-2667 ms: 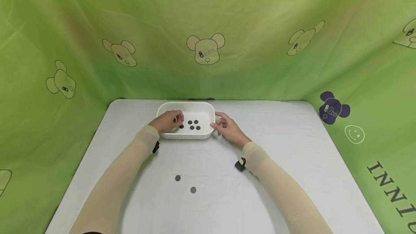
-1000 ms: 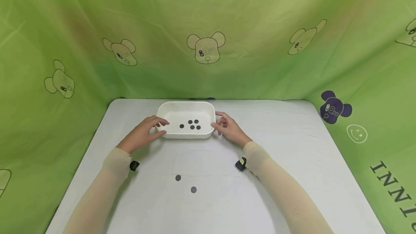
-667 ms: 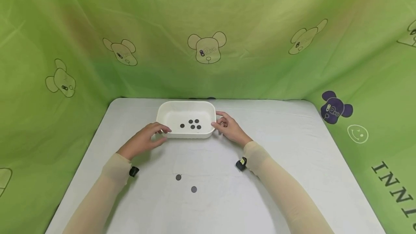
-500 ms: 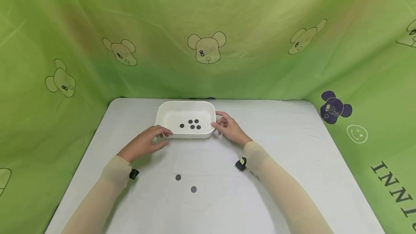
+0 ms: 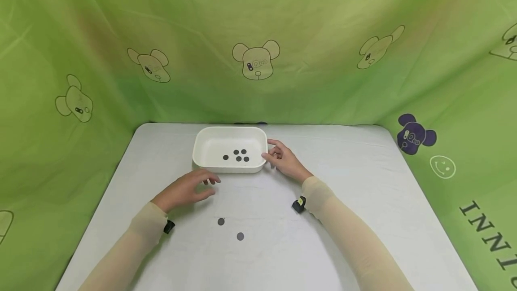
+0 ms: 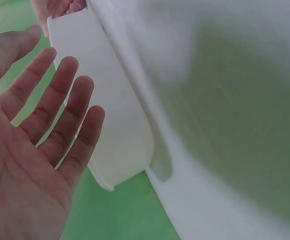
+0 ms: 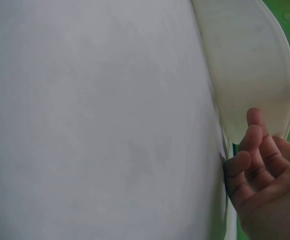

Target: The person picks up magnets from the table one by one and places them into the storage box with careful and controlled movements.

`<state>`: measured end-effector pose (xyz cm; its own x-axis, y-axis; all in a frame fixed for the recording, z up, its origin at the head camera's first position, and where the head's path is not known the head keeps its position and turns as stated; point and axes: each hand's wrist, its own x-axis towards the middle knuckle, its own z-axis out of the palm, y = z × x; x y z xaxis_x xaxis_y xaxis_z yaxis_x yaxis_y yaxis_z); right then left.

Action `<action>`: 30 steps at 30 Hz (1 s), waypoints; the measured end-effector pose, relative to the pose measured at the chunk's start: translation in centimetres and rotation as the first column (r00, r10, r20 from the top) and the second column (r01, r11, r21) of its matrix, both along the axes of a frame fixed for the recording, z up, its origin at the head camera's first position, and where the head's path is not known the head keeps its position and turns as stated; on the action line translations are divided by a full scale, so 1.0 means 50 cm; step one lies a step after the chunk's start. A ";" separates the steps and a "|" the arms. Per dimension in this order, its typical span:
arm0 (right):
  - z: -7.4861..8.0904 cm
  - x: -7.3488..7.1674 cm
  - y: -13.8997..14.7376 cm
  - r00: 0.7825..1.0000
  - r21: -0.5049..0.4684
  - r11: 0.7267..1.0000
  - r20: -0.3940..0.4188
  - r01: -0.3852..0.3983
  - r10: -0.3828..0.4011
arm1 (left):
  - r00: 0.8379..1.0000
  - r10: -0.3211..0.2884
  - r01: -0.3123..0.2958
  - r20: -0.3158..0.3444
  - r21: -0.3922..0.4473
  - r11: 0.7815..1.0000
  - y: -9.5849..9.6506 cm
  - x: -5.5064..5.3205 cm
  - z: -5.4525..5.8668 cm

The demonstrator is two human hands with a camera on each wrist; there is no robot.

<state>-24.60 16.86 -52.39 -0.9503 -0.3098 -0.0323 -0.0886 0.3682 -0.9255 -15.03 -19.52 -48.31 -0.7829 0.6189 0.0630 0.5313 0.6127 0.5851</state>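
A white rectangular plastic tray (image 5: 230, 169) stands at the far side of the table, with several small dark round discs (image 5: 238, 159) lying flat on its floor. My right hand (image 5: 284, 160) holds the tray's right end, thumb over the rim; in the right wrist view its fingers (image 7: 255, 137) lie against the outer wall. In front of the tray's left part hovers my left hand (image 5: 186, 188), fingers spread and holding nothing, as the left wrist view of the palm (image 6: 25, 180) also shows. Nearer to me lie two grey discs, a darker one (image 5: 221, 221) and a lighter one (image 5: 240, 236).
A white cloth (image 5: 363, 192) covers the table. Green printed fabric (image 5: 258, 21) hangs behind it and along both sides, close to the tray's back. Each wrist carries a small black device, such as the one on the right sleeve (image 5: 299, 204).
My left hand has come out of the tray and moved down toward me, leaving a disc apart from the others on the tray's floor. The right hand has stayed on the rim.
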 end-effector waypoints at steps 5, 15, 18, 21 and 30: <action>-0.003 -0.001 0.002 1.000 -0.011 1.000 -0.009 -0.004 0.004 | 1.000 -0.019 0.020 0.016 -0.004 1.000 0.005 0.013 -0.011; -0.004 -0.001 0.002 1.000 -0.010 1.000 -0.021 -0.008 0.008 | 0.995 -0.090 0.087 -0.040 -0.074 0.993 0.017 0.040 -0.038; -0.004 0.000 0.002 1.000 -0.009 1.000 -0.020 -0.009 0.008 | 0.992 -0.120 0.117 -0.034 -0.075 0.990 0.022 0.049 -0.040; -0.004 0.001 0.004 1.000 -0.008 1.000 -0.015 -0.005 0.005 | 0.991 -0.137 0.136 -0.004 -0.088 0.987 0.029 0.057 -0.041; -0.008 -0.001 0.003 1.000 -0.025 1.000 0.004 -0.007 0.007 | 0.986 -0.157 0.161 0.047 -0.102 0.982 0.032 0.076 -0.046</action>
